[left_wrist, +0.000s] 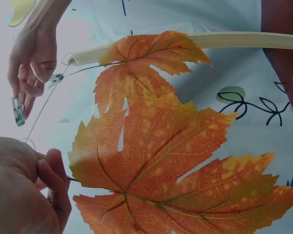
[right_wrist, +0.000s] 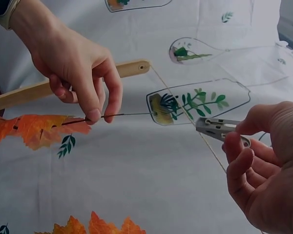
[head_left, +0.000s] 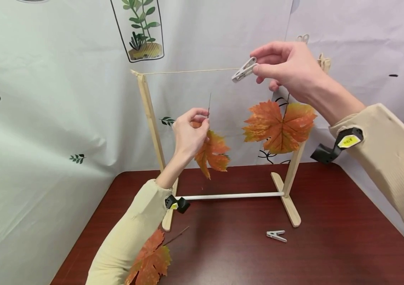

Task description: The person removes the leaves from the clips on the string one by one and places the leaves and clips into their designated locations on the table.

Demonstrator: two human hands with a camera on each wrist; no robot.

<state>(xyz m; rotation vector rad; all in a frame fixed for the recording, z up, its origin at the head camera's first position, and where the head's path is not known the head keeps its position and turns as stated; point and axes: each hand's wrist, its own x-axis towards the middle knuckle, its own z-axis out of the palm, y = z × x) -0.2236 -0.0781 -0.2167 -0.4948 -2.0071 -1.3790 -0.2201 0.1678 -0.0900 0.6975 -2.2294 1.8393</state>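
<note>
My left hand [head_left: 192, 130] pinches the thin dark stem of an orange artificial maple leaf [head_left: 213, 154], whose blade hangs below the fingers. The stem's tip points up, short of the string [head_left: 191, 71]. Between thumb and fingers of my right hand [head_left: 287, 65] is a grey clothespin [head_left: 244, 70], which overlaps the string in the head view. In the right wrist view the clothespin [right_wrist: 217, 127] has its nose at the string. A second orange leaf [head_left: 280, 126] hangs on the right by its stem, from another clip [left_wrist: 55, 79] on the string.
The string spans a wooden frame with a left post [head_left: 151, 118], a right post [head_left: 293, 170] and a white lower bar [head_left: 230, 196]. On the dark red table [head_left: 230, 253] lie a clothespin [head_left: 276, 236] at front right and a leaf [head_left: 151, 259] beside my left sleeve.
</note>
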